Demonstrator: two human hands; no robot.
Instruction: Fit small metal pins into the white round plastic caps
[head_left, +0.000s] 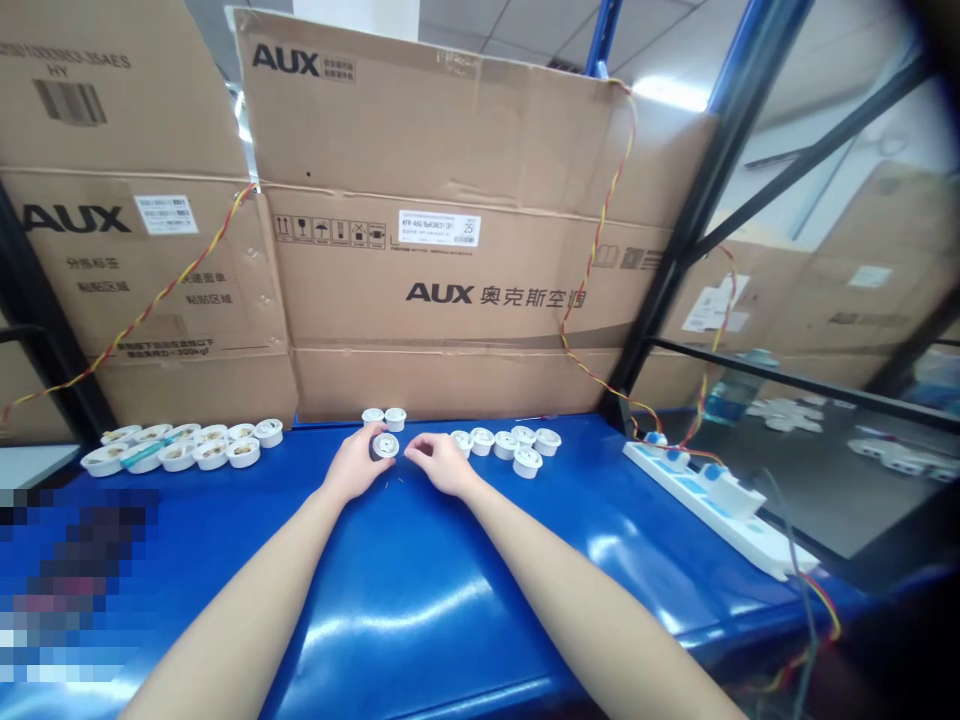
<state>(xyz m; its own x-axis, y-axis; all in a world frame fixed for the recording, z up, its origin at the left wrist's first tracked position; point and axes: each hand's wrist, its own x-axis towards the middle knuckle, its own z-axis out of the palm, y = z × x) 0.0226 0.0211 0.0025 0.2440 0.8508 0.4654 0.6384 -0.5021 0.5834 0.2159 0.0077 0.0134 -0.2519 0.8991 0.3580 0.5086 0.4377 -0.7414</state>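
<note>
Between the thumb and fingers of my left hand (354,466) is a small round white plastic part (386,446), its face tilted toward me. My right hand (444,464) is just to the right of it, thumb and fingertips pinched together; whatever they hold is too small to make out. Two similar white round parts (394,419) stand behind my left hand. Several more white round parts (527,462) sit right of my right hand, some partly hidden by it. Two tiny thin pieces (400,480) lie on the blue table (390,590) below my hands.
At the back left stand several white round cups (178,456) with brownish contents, a teal strip (142,456) across some. Cardboard panels (450,330) close off the back. A white power strip (720,510) with cords lies on the right, beside a black metal frame (652,310).
</note>
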